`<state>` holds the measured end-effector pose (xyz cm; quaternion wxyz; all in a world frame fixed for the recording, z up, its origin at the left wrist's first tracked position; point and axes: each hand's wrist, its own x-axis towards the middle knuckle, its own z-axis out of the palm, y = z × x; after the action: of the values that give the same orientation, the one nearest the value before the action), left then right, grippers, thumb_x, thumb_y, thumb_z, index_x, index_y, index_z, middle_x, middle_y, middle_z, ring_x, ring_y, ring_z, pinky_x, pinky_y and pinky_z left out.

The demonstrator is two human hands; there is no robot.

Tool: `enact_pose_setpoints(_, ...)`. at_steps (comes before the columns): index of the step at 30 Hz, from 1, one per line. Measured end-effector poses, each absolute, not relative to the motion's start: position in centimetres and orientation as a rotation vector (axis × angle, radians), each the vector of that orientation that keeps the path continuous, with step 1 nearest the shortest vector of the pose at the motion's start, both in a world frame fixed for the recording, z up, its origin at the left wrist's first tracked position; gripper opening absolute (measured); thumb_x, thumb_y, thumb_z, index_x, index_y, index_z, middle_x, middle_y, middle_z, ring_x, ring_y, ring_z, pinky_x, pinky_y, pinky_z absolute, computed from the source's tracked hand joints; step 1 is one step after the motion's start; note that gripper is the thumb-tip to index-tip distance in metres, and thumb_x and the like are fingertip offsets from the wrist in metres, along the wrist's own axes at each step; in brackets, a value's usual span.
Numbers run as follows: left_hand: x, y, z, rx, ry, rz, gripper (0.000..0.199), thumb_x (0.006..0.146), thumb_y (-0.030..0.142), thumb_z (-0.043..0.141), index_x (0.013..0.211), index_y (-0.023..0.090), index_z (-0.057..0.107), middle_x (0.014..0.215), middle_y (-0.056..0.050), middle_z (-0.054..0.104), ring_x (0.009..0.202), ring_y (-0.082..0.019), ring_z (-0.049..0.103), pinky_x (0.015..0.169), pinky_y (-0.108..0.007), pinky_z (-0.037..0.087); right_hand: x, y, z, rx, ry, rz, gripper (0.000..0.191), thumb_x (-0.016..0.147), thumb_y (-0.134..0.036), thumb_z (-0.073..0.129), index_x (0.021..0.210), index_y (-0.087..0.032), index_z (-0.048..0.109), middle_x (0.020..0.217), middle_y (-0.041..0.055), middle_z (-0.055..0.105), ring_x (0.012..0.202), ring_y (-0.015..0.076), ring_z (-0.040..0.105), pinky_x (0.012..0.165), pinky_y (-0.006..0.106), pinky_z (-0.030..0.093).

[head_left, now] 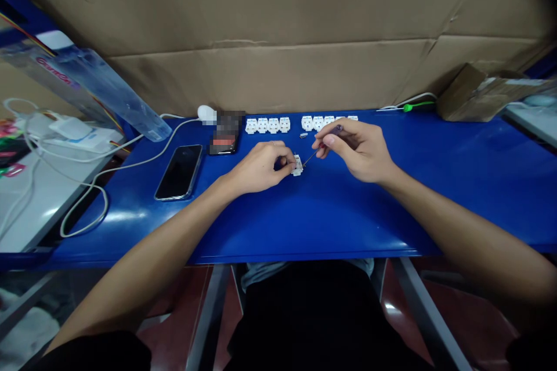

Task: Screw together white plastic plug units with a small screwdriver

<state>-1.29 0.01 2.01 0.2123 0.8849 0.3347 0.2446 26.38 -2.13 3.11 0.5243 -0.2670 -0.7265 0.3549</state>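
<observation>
My left hand (264,167) is closed, its thumb and fingers pinching a small white plastic part (297,166) on the blue table. My right hand (361,149) is wrapped round the dark handle of a thin screwdriver (311,156). The shaft points down to the left, and its tip is at the white part's right side; whether it touches cannot be made out. A tiny pale piece (303,135) lies just behind. Farther back stand two rows of similar white plastic parts, one at left (267,125) and one at right (318,122), the latter partly hidden by my right hand.
On the blue table (270,226) lie a phone (179,173) and a dark device (226,132) at left, with a white cable (130,169) looping past them. A cardboard box (467,93) sits at the back right. A cardboard wall (278,75) rises behind.
</observation>
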Motion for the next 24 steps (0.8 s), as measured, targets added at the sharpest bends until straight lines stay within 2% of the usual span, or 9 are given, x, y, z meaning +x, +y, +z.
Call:
enact_pose_setpoints(3,-1.5,0.0,2.2,2.468,0.947,0.745,0.014,0.106,0.032,0.077,0.103,0.024,0.088,0.115,-0.009,0.081,0.107,-0.025,0.078,0.101,-0.043,0.06,26.3,-2.4,3.1,-0.655,-1.749,0.848,0.019,0.112,-0.041,0.082,0.112,-0.022,0.085,0.097,0.0025,0.089,0.079,0.0132,0.086,0.078,0.027,0.075)
enact_pose_setpoints(6,-1.5,0.1,2.1,2.441,0.97,0.741,0.013,0.107,0.034,0.079,0.104,0.025,0.089,0.143,-0.011,0.08,0.138,-0.032,0.075,0.125,-0.055,0.053,26.2,-2.6,3.1,-0.671,-1.775,0.84,0.02,0.112,-0.041,0.081,0.111,-0.021,0.085,0.097,0.0033,0.089,0.081,0.0139,0.086,0.078,0.027,0.075)
enact_pose_setpoints(8,-1.4,0.2,1.8,2.403,0.964,0.712,0.013,0.108,0.035,0.08,0.104,0.026,0.089,0.147,-0.01,0.081,0.149,-0.035,0.071,0.131,-0.059,0.05,26.1,-2.7,3.1,-0.67,-1.783,0.844,0.02,0.113,-0.041,0.081,0.111,-0.021,0.085,0.097,0.0036,0.089,0.081,0.014,0.087,0.079,0.027,0.075)
enact_pose_setpoints(13,-1.4,0.5,1.0,2.377,0.975,0.685,0.013,0.106,0.035,0.081,0.103,0.028,0.091,0.144,-0.01,0.083,0.147,-0.036,0.073,0.13,-0.063,0.05,25.9,-2.7,3.0,-0.661,-1.778,0.844,0.019,0.113,-0.04,0.081,0.111,-0.021,0.084,0.096,0.0033,0.089,0.08,0.0137,0.087,0.078,0.026,0.075)
enact_pose_setpoints(17,-1.4,0.6,0.8,2.399,0.952,0.681,0.012,0.106,0.034,0.08,0.103,0.028,0.09,0.135,-0.008,0.087,0.141,-0.034,0.076,0.129,-0.061,0.051,26.0,-2.8,2.8,-0.67,-1.806,0.817,0.017,0.113,-0.038,0.08,0.113,-0.02,0.084,0.097,0.0031,0.089,0.081,0.0132,0.088,0.08,0.025,0.075)
enact_pose_setpoints(24,-1.3,0.5,0.7,2.384,0.991,0.676,0.014,0.106,0.037,0.08,0.104,0.027,0.09,0.142,-0.009,0.084,0.136,-0.033,0.077,0.129,-0.061,0.052,26.0,-2.9,2.7,-0.707,-1.89,0.731,0.023,0.114,-0.042,0.077,0.113,-0.021,0.084,0.101,0.0043,0.089,0.082,0.0147,0.088,0.081,0.027,0.074)
